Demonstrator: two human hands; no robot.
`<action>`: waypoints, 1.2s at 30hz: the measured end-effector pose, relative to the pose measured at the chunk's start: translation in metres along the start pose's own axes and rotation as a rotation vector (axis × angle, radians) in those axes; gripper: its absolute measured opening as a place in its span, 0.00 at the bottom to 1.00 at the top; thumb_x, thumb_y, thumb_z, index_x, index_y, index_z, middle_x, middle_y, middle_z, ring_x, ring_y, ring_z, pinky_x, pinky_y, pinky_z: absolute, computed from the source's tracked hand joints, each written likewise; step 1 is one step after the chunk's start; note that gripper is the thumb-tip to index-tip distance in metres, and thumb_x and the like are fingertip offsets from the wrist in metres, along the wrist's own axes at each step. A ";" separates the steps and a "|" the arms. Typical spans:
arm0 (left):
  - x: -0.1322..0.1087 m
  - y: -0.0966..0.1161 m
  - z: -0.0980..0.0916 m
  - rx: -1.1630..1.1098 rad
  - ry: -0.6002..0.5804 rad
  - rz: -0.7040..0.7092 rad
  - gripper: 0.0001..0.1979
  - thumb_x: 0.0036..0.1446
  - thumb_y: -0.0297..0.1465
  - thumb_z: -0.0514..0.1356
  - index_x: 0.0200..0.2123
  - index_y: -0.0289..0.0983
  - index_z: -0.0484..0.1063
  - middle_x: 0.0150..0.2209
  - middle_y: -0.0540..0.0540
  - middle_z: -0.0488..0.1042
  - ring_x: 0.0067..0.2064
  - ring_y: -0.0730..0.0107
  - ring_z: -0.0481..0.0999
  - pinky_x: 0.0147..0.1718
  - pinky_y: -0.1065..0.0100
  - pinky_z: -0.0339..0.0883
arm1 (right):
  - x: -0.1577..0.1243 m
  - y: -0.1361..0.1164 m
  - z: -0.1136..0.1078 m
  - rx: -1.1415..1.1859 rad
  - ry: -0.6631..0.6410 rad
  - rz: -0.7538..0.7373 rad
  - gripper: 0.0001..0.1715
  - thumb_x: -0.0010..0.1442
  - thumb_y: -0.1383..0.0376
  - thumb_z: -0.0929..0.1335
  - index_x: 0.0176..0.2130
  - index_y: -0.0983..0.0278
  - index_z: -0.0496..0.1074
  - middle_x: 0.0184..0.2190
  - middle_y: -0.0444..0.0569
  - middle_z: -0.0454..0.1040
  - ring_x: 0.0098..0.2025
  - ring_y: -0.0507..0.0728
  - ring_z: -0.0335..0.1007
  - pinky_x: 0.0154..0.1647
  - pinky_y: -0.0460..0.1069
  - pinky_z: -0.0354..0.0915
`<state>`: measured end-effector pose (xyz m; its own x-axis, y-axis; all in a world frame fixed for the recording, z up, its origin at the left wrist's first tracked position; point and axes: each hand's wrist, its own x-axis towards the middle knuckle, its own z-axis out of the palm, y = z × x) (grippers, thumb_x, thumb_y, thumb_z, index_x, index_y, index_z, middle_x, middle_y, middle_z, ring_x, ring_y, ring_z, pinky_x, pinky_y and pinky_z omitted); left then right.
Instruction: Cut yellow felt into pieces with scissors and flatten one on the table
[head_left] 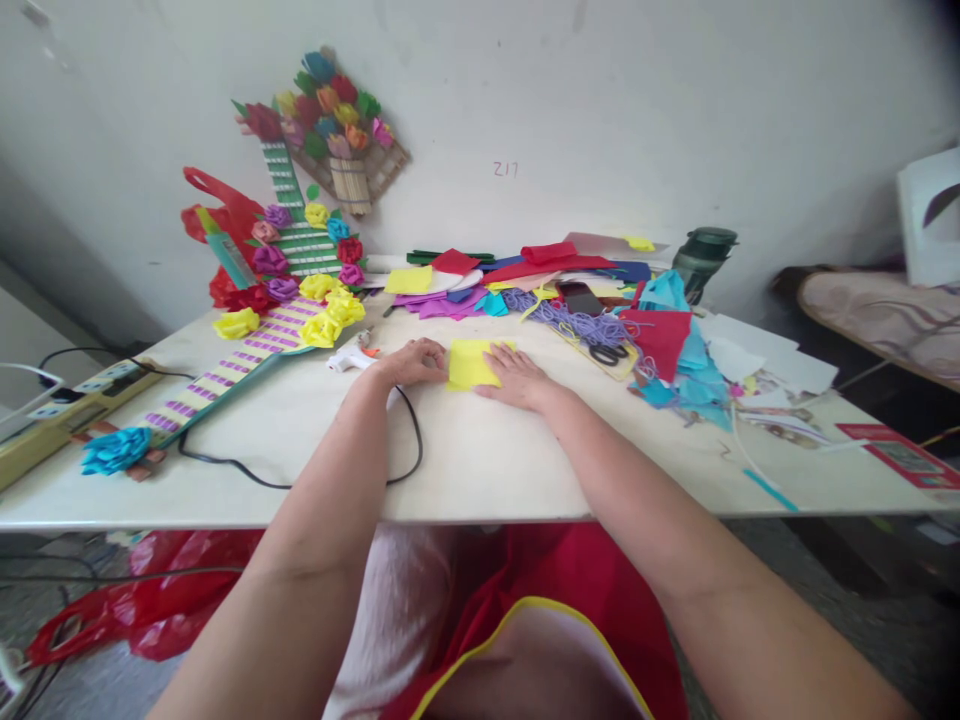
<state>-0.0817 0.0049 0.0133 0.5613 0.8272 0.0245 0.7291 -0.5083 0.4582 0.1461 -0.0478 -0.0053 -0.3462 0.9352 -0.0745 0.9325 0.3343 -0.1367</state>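
Observation:
A small square of yellow paper (466, 366) lies flat on the white table in front of me. My right hand (519, 378) rests on its right part, palm down, fingers stretched out. At the left edge of the sheet is my left hand (417, 362), its fingers curled together and the thumb tucked in low. Whether those fingers pinch anything is hidden. Just behind my left wrist lies a white glue gun (351, 357), its black cord (416, 440) looping under the forearm.
Paper flowers (330, 310) decorate a striped cardboard piece (225, 375) at left. Coloured paper sheets (450, 290), purple yarn (570, 320), black scissors (607, 354) and a phone (579, 298) lie at the back. Blue scraps (697, 375) and a dark bottle (703, 262) are at right. A power strip (82, 405) sits far left.

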 end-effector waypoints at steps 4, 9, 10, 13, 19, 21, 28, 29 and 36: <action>-0.003 0.003 -0.002 0.009 -0.006 0.019 0.14 0.43 0.43 0.60 0.30 0.41 0.75 0.51 0.48 0.68 0.52 0.57 0.65 0.55 0.61 0.53 | 0.002 0.002 0.002 0.003 0.015 -0.004 0.53 0.54 0.38 0.51 0.65 0.68 0.40 0.67 0.51 0.32 0.68 0.59 0.23 0.65 0.55 0.31; -0.002 0.002 -0.004 -0.022 -0.027 0.018 0.15 0.42 0.43 0.60 0.30 0.41 0.77 0.53 0.48 0.67 0.52 0.56 0.65 0.55 0.62 0.54 | 0.001 0.001 0.002 0.010 0.015 -0.002 0.53 0.54 0.38 0.52 0.66 0.67 0.40 0.67 0.51 0.31 0.68 0.58 0.22 0.65 0.55 0.30; -0.001 0.001 -0.004 -0.025 -0.040 0.022 0.15 0.42 0.43 0.60 0.29 0.40 0.77 0.53 0.47 0.67 0.53 0.55 0.65 0.55 0.62 0.54 | 0.000 0.000 0.001 0.011 0.013 -0.001 0.53 0.54 0.38 0.52 0.66 0.67 0.40 0.67 0.51 0.31 0.68 0.58 0.22 0.65 0.56 0.30; 0.001 0.000 -0.005 -0.023 -0.075 0.030 0.15 0.42 0.42 0.59 0.30 0.40 0.77 0.54 0.48 0.67 0.55 0.54 0.63 0.57 0.62 0.50 | 0.000 0.000 0.001 0.011 0.013 0.003 0.52 0.54 0.38 0.52 0.66 0.67 0.41 0.67 0.51 0.31 0.67 0.59 0.22 0.65 0.56 0.29; 0.003 0.006 -0.008 -0.011 -0.173 0.076 0.16 0.46 0.42 0.55 0.29 0.39 0.78 0.51 0.48 0.71 0.61 0.55 0.55 0.60 0.61 0.39 | -0.001 -0.001 0.000 0.010 0.002 0.003 0.51 0.54 0.38 0.52 0.66 0.66 0.40 0.67 0.50 0.31 0.67 0.59 0.22 0.65 0.56 0.29; 0.003 0.007 -0.009 -0.015 -0.172 0.059 0.16 0.47 0.42 0.54 0.29 0.39 0.78 0.53 0.47 0.70 0.61 0.54 0.55 0.60 0.61 0.39 | -0.002 -0.002 -0.001 0.009 0.001 0.000 0.51 0.55 0.39 0.52 0.66 0.66 0.40 0.67 0.50 0.31 0.67 0.59 0.22 0.65 0.56 0.29; 0.004 0.005 -0.001 -0.076 -0.087 -0.023 0.15 0.40 0.42 0.59 0.27 0.39 0.77 0.59 0.48 0.62 0.60 0.53 0.57 0.58 0.60 0.48 | 0.000 -0.001 0.001 0.008 0.010 0.005 0.51 0.54 0.38 0.52 0.66 0.65 0.41 0.67 0.49 0.31 0.67 0.58 0.22 0.65 0.57 0.29; 0.004 0.005 0.000 -0.099 -0.081 -0.028 0.14 0.40 0.41 0.60 0.28 0.39 0.77 0.59 0.48 0.62 0.60 0.54 0.57 0.57 0.62 0.49 | 0.001 0.000 0.001 0.006 0.016 -0.002 0.51 0.54 0.38 0.52 0.66 0.65 0.41 0.67 0.49 0.31 0.68 0.58 0.22 0.65 0.57 0.29; 0.005 0.003 0.005 -0.195 -0.060 -0.047 0.13 0.38 0.39 0.61 0.27 0.38 0.77 0.61 0.46 0.59 0.61 0.58 0.57 0.58 0.66 0.48 | -0.001 0.000 -0.001 0.000 0.008 -0.010 0.51 0.55 0.39 0.52 0.66 0.66 0.41 0.67 0.50 0.32 0.68 0.60 0.24 0.65 0.57 0.30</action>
<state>-0.0750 0.0062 0.0104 0.5552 0.8302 -0.0513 0.6686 -0.4087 0.6213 0.1462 -0.0488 -0.0042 -0.3550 0.9326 -0.0656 0.9289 0.3439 -0.1378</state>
